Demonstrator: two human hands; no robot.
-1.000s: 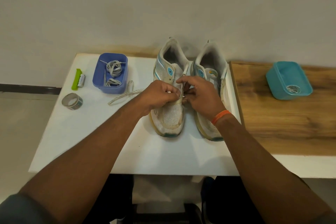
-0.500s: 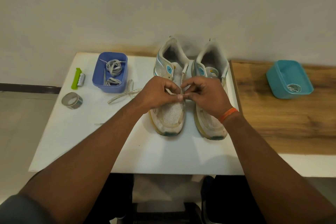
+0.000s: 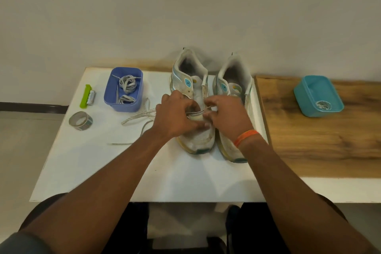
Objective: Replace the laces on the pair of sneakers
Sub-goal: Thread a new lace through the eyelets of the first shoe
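Two worn white sneakers with blue accents stand side by side on the white table (image 3: 103, 171), toes toward me. Both my hands are over the left sneaker (image 3: 191, 88). My left hand (image 3: 175, 116) curls its fingers on the shoe's left side and holds a thin lace (image 3: 195, 112) that spans the tongue. My right hand (image 3: 226, 117), with an orange wristband, pinches the other end of that lace at the shoe's right eyelets. The right sneaker (image 3: 235, 80) is partly hidden under my right hand and has no lace visible. A loose pale lace (image 3: 136, 118) lies on the table left of the shoes.
A blue tub (image 3: 123, 105) with coiled laces stands at the back left. A green tool beside a small battery (image 3: 85, 96) and a tape roll (image 3: 80, 120) lie further left. On the wooden counter (image 3: 309, 140) to the right sits a teal tub (image 3: 318, 95) holding one coil.
My hands have moved slightly apart over the left sneaker, drawing a short stretch of lace taut across its tongue. More loose lace now trails on the table at left.
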